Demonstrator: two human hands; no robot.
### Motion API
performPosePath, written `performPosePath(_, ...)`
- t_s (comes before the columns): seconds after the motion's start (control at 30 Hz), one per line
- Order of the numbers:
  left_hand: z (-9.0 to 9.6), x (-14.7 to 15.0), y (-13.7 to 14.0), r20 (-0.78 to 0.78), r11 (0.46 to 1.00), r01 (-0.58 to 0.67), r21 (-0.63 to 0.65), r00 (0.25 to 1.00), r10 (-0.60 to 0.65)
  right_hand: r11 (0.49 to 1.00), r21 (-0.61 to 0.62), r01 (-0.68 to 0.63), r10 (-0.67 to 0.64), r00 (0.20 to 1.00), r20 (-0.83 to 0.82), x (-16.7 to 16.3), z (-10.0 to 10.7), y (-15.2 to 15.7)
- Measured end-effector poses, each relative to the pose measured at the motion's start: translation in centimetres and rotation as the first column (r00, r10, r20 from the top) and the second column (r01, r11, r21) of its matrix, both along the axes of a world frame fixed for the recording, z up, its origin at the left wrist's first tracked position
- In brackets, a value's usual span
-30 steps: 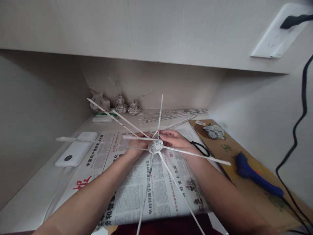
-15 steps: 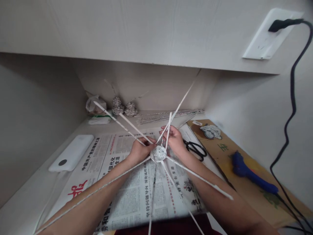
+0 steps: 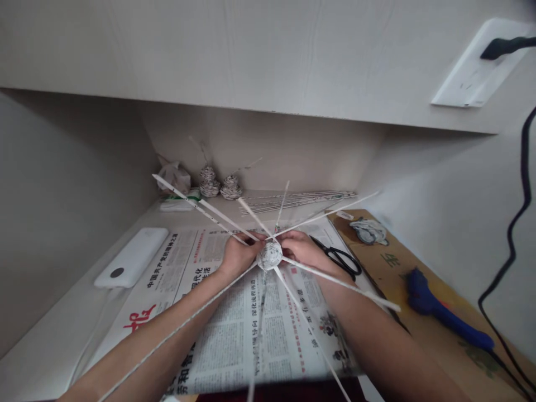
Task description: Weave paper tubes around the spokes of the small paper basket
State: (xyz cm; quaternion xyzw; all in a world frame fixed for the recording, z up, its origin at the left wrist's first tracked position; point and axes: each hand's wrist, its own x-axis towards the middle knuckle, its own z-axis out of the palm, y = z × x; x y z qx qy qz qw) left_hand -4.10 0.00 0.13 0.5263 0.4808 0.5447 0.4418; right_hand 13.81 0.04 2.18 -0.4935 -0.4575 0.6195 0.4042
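Pale panels (image 3: 251,50), perhaps wood, surround a shadowed light desk (image 3: 69,329).

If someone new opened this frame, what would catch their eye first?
First, the pale, round woven-paper ball with long white paper strips radiating outward, held between the left hand and right hand above printed newspaper. Next, the long blue tool on brown cardboard at right, then two small gourd-like woven pieces at the back, left of centre.

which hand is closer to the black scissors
Right. The right hand is beside the black scissors; the left hand is farther off, across the woven ball.
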Motion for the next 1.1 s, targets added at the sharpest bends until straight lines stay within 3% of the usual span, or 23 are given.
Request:
performPosePath(0.07,-0.2,-0.1,0.1,-0.011,1.0,-0.022,-0.002,1.0,0.022,0.996,-0.083,-0.034,0.029,0.998,-0.055,-0.4,0.4,-0.3)
performPosePath(0.13,-0.4,-0.1,0.1,-0.019,1.0,-0.022,0.008,1.0,0.023,0.996,-0.091,0.01,-0.016,0.997,-0.07,-1.0,0.6,-0.6)
performPosePath(0.27,-0.2,-0.1,-0.1,-0.082,0.998,0.013,0.056,0.997,-0.009,0.99,-0.009,0.142,-0.143,0.989,-0.036,-2.1,0.0,-1.0)
performPosePath(0.43,0.0,-0.2,-0.2,-0.137,0.992,-0.029,0.121,0.99,0.046,0.984,0.034,0.175,-0.172,0.983,-0.069,-2.3,-1.4,-0.7)
performPosePath(0.57,0.0,-0.1,-0.2,-0.149,0.995,-0.001,0.095,0.989,0.015,0.966,0.104,0.238,-0.234,0.971,-0.055,-2.3,-2.0,-0.4)
performPosePath(0.9,0.2,-0.1,-0.1,0.09,0.989,0.144,-0.035,0.986,-0.141,0.951,0.127,0.281,-0.279,0.96,-0.034,-2.2,-1.5,-0.4)
performPosePath(1.1,-0.2,0.0,0.1,0.164,0.987,0.119,-0.107,0.981,-0.101,0.953,0.13,0.275,-0.268,0.961,-0.066,-2.4,-1.5,-0.6)
